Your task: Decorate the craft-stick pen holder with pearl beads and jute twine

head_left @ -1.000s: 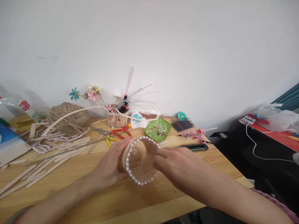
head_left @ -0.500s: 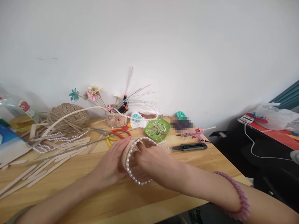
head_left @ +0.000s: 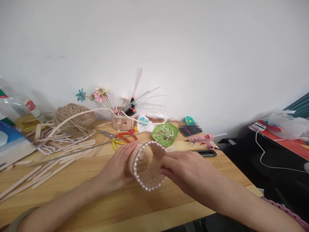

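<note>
A round wooden-sided holder (head_left: 132,158) lies tilted above the table, its open mouth turned toward me and edged with white pearl beads. My left hand (head_left: 122,162) is wrapped round the holder's left side. At the right part of the mouth, my right hand (head_left: 182,167) is closed, with its fingertips bent in toward the beaded rim. Whatever those fingers pinch, if anything, is hidden. Through the mouth the holder's inner wall and bottom show. Just behind it are scissors (head_left: 126,138) with red and yellow handles and a green dish (head_left: 166,143) of small beads.
Craft sticks (head_left: 49,170), bead strings (head_left: 51,149) and a twine ball (head_left: 74,119) lie left. A decorated pot (head_left: 123,123) with pens and flowers stands by the wall. Toward the right are a phone (head_left: 190,130), a pink glue gun (head_left: 202,139) and a utility knife (head_left: 207,153).
My right hand has drawn out of the holder's mouth and moved right, to its rim. My left hand keeps its hold. The view has shifted slightly.
</note>
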